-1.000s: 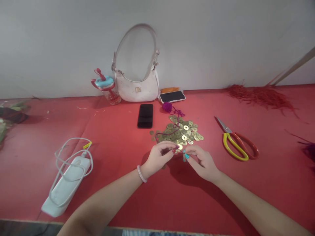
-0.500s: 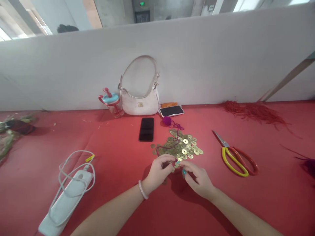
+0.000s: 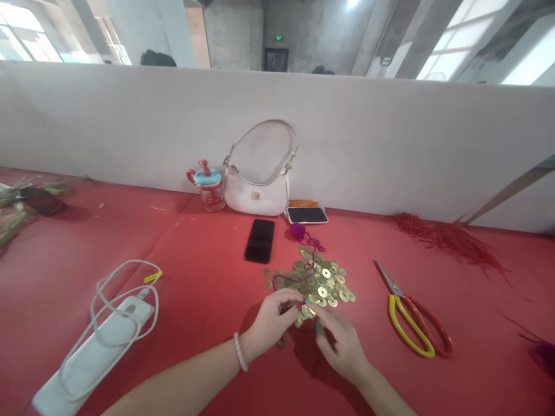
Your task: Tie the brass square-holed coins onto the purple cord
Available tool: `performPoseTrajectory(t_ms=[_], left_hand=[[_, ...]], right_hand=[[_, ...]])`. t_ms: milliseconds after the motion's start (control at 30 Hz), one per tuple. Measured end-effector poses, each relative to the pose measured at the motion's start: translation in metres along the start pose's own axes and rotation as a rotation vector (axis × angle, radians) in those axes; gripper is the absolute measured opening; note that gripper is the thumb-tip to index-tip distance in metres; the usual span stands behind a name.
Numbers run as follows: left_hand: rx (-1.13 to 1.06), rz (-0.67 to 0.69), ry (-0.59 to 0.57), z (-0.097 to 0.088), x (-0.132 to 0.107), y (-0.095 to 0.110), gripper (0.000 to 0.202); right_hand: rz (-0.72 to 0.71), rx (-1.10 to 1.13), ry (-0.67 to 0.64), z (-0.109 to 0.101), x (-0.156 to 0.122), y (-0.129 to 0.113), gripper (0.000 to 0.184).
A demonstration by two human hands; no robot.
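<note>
While the left hand (image 3: 275,320) pinches thin purple yarn (image 3: 299,281) at the frame's lower centre and the right hand (image 3: 340,346) sits beside, thumb and forefinger parted, the strand's long axis wavers down-left from a round ball (image 3: 297,231) over metallic, square-holed coins (image 3: 332,286).

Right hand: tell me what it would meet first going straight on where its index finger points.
Most likely the left hand: its fingertips lie right ahead of the right hand. Depth is unclear; they may already touch.
</note>
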State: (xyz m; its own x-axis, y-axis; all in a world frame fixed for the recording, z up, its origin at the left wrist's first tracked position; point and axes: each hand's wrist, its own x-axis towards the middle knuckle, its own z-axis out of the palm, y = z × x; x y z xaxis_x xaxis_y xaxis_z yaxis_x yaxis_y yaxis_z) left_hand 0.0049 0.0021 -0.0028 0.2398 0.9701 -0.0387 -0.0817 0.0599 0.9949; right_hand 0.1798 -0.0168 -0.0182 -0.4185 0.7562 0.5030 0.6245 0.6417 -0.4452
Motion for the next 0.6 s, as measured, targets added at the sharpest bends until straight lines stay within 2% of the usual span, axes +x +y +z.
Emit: performPoseTrajectory(t_ms=[133,333,600], left_hand=[[-0.048,-0.075,0.005,0.002,-0.001,0.005,0.016],[-0.042,-0.076,0.020,0.002,-0.004,0.016,0.015],[-0.025,-0.021,0.048,0.001,0.005,-0.005,0.020]], right_hand=[[-0.005,-0.015,-0.089,0.000,-0.001,0.003,0.052],[0.062,0.016,-0.215,-0.004,-0.004,0.007,0.058],[0.201,0.096,-0.442,-0.004,-0.003,0.007,0.069]])
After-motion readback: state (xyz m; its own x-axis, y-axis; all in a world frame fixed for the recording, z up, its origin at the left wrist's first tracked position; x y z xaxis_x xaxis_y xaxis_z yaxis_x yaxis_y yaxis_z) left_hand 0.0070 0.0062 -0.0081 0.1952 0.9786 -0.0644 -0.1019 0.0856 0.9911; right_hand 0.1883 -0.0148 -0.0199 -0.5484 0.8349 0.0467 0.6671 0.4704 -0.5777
